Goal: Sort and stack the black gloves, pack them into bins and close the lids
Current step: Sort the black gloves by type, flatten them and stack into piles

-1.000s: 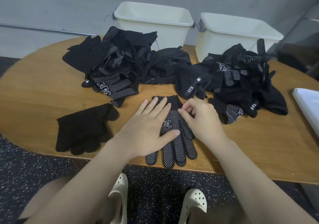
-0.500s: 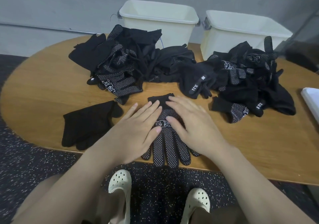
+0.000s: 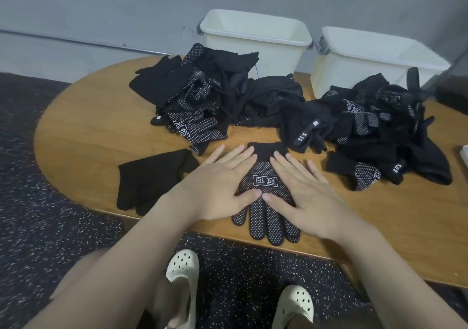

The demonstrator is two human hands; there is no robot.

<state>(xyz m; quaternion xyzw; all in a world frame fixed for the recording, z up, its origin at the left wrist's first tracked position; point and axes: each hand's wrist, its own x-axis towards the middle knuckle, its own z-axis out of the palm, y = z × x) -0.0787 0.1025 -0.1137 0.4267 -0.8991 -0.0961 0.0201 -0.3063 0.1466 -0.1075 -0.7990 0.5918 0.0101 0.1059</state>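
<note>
A dotted glove (image 3: pixel 266 217) lay flat at the table's (image 3: pixel 88 126) near edge. My left hand (image 3: pixel 220 189) and right hand (image 3: pixel 301 197) pressed on it, fingers straight and spread, thumbs touching. A plain glove (image 3: pixel 152 179) lay left; the glove pile (image 3: pixel 253 100) and two bins (image 3: pixel 255 42) sat behind.

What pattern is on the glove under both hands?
Black knit glove with small white dots and a white logo; head view.

Dim, even indoor light; soft shadows, wide-angle bending at edges.
</note>
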